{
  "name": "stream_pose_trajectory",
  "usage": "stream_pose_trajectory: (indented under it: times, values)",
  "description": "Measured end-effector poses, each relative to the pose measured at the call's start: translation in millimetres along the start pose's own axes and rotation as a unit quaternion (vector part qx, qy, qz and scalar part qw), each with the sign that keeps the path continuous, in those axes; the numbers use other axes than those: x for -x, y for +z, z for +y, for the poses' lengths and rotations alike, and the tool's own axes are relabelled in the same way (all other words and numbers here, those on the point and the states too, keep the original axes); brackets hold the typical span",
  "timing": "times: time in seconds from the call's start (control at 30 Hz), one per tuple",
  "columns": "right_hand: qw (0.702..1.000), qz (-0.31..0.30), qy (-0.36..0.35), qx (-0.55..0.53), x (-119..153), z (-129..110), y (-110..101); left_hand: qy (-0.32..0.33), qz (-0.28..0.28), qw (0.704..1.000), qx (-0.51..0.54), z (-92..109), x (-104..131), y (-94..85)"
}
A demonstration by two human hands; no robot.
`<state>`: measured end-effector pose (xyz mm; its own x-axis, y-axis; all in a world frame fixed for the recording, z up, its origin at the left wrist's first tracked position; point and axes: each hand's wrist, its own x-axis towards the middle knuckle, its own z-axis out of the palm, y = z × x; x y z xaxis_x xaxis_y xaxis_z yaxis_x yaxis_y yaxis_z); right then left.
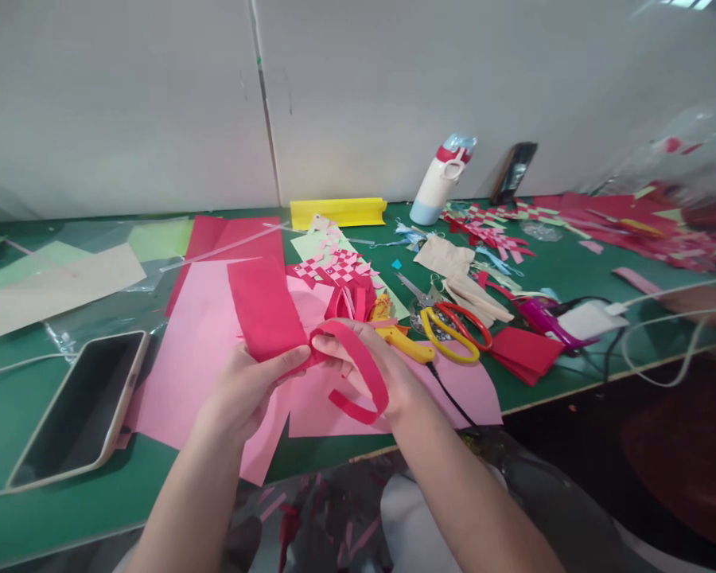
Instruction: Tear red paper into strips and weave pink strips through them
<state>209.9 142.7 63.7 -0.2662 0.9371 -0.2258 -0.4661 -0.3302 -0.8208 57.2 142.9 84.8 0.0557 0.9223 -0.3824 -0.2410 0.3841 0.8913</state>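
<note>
My left hand [256, 382] is closed on a wide piece of red paper [267, 306], thumb on top near its lower right corner. Right beside it, my right hand [349, 358] pinches a narrow red paper strip [367, 358] that curls in a loop over the fingers. The two hands meet at that corner; whether strip and sheet are joined there is hidden by the fingers. Beneath them lie pink paper sheets [184, 358]. Red-and-pink woven paper pieces [340, 267] sit just behind. Closest to my right hand is a yellow hot glue gun [402, 342].
Scissors with yellow and red handles [450, 334], red paper pieces [525, 354] and cables lie to the right. A phone [80, 414] rests at left. A bottle [441, 183] and another phone [513, 175] stand near the wall. Another person's arm [698, 306] reaches in at right.
</note>
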Motion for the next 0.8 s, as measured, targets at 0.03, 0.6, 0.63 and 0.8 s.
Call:
stream_pose_trajectory:
  times: [0.03, 0.6, 0.63, 0.8]
  values:
    - [1.000, 0.004, 0.003, -0.001, -0.2, -0.7, 0.4, -0.001, 0.005, 1.000, -0.009, 0.4, -0.2, -0.5]
    - [1.000, 0.006, -0.010, 0.002, -5.2, 10.5, -5.2, 0.032, -0.031, 0.999, 0.028, -5.0, -2.4, -1.1]
    - [1.000, 0.003, -0.011, 0.003, -5.8, 11.8, -6.5, 0.029, -0.030, 0.999, 0.030, -4.8, -2.4, -1.0]
    - [1.000, 0.001, -0.011, 0.023, -4.4, 8.8, -6.7, 0.017, -0.016, 0.999, 0.026, -3.4, -3.2, -1.2]
